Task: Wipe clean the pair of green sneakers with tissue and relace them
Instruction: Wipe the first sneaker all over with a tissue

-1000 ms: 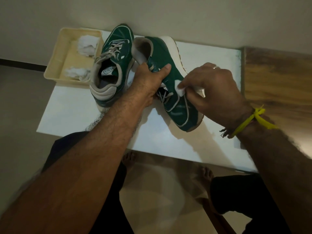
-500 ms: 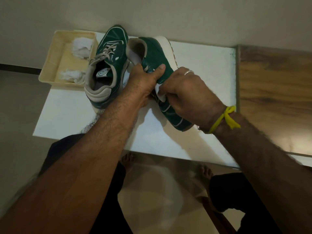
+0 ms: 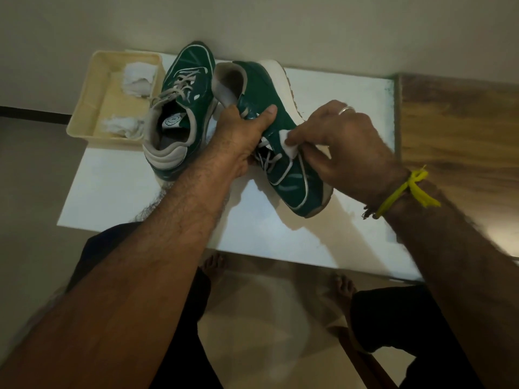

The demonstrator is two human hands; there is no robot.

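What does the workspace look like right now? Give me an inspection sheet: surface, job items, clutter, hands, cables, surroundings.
Surface: white tabletop, with a wood-grain surface adjoining on the right.
Job's things: one green sneaker rests on the table, laced; the second sneaker is tipped on its side, laces loose; a white tissue is pressed to its upper.
Clutter: cream tray at the far left holds crumpled used tissues.
Hands: left hand grips the tipped sneaker at mid-shoe; right hand pinches the tissue.
Cables: nothing seen.
Surroundings: plain wall behind, tiled floor below, bare feet under the table edge.
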